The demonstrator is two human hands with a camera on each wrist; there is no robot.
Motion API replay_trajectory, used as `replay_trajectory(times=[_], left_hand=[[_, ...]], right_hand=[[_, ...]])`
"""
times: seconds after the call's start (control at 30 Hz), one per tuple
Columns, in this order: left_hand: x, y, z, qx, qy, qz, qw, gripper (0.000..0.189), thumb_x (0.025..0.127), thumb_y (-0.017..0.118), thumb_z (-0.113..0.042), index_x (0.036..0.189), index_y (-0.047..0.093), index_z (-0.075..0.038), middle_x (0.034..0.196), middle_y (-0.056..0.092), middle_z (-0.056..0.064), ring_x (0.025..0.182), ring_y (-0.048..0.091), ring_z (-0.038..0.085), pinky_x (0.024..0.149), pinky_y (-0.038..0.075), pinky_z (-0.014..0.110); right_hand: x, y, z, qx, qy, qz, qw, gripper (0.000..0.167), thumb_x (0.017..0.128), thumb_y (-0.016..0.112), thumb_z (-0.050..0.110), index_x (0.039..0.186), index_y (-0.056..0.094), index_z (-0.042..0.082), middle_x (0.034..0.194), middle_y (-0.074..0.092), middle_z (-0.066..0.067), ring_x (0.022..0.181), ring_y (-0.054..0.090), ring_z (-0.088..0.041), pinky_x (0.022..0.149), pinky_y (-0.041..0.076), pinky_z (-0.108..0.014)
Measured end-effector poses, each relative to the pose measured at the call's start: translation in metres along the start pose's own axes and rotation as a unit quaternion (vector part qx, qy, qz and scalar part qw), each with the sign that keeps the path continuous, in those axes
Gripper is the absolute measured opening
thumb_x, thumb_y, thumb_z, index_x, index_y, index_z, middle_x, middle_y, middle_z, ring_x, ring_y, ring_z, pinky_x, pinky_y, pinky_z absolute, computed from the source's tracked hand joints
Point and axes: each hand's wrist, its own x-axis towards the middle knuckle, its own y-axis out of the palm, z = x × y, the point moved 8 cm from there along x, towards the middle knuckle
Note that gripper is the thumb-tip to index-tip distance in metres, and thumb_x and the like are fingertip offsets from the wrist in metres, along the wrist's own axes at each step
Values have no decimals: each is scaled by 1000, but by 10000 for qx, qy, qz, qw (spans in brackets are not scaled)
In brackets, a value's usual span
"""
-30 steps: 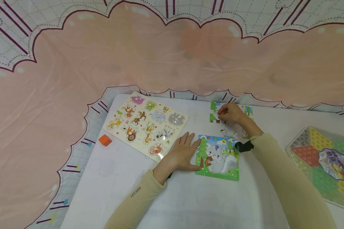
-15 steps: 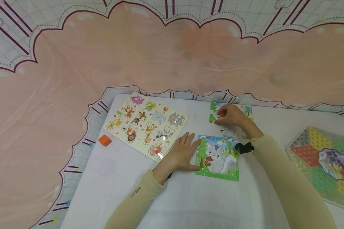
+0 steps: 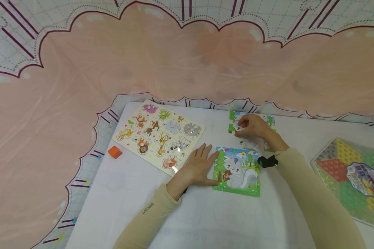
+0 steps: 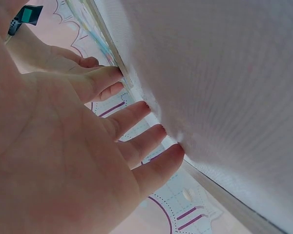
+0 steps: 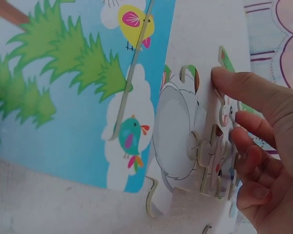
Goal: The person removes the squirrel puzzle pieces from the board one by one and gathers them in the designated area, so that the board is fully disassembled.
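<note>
In the head view my left hand (image 3: pixel 197 170) lies with fingers spread on the white table, its thumb at the left edge of the squirrel picture board (image 3: pixel 237 173). Straight fingertips touch the white surface in the left wrist view (image 4: pixel 156 168). Behind the board, my right hand (image 3: pixel 253 126) is bent over a partly joined jigsaw. The right wrist view shows its thumb and curled forefinger at opposite edges of a puzzle piece (image 5: pixel 223 100); part of that piece is hidden. Nearer the board lies a loose grey-white puzzle piece (image 5: pixel 178 131).
An animal peg puzzle (image 3: pixel 157 136) lies to the left, near my left hand. An orange cube (image 3: pixel 114 152) sits by the table's left edge. On the right is a clear-lidded box (image 3: pixel 333 152) with coloured triangles. Patterned cloth (image 3: pixel 187 65) fills the area beyond the table (image 3: pixel 205 221).
My right thumb has shifted slightly toward the near side, away from the fingertips, over the jigsaw. The left hand, the squirrel board and the peg puzzle have stayed in place.
</note>
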Motion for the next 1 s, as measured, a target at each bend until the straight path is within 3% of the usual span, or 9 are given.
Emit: replay_trajectory(times=[0.4, 0.53, 0.63, 0.8, 1.0], left_hand=[[3, -1, -3, 15, 57, 14, 10000, 104, 78, 71, -64, 157, 25, -15, 162, 13, 17, 149, 7, 37, 119, 14, 50], [3, -2, -5, 25, 80, -24, 10000, 104, 77, 72, -64, 157, 26, -15, 162, 15, 17, 149, 8, 37, 119, 15, 50], [3, -2, -6, 49, 88, -15, 9999, 104, 77, 72, -65, 157, 26, -15, 161, 15, 18, 149, 9, 37, 118, 16, 50], [3, 0, -5, 90, 57, 4, 9999, 104, 78, 70, -66, 157, 26, -15, 162, 15, 17, 149, 9, 37, 118, 17, 50], [1, 0, 0, 79, -8, 12, 10000, 104, 78, 70, -67, 157, 25, -16, 162, 15, 17, 149, 8, 37, 119, 16, 49]], right_hand=[[-3, -5, -3, 2, -81, -41, 10000, 39, 79, 82, 25, 105, 68, 0, 99, 61, -14, 90, 54, -29, 80, 44, -42], [-12, -7, 4, 100, -235, -314, 9992, 39, 83, 79, 28, 108, 68, 1, 96, 62, -12, 87, 56, -28, 75, 45, -39], [-26, -4, 18, 137, -592, -578, 9965, 34, 88, 75, 27, 108, 68, 0, 93, 62, -11, 83, 59, -26, 71, 47, -37], [-61, 20, 43, 0, -1239, -514, 9910, 25, 88, 75, 20, 103, 71, 0, 88, 63, -5, 77, 59, -19, 67, 49, -33], [-104, 68, 55, -134, -1365, 106, 9905, 34, 82, 80, 31, 106, 73, 8, 91, 58, 2, 77, 51, -12, 66, 45, -28]])
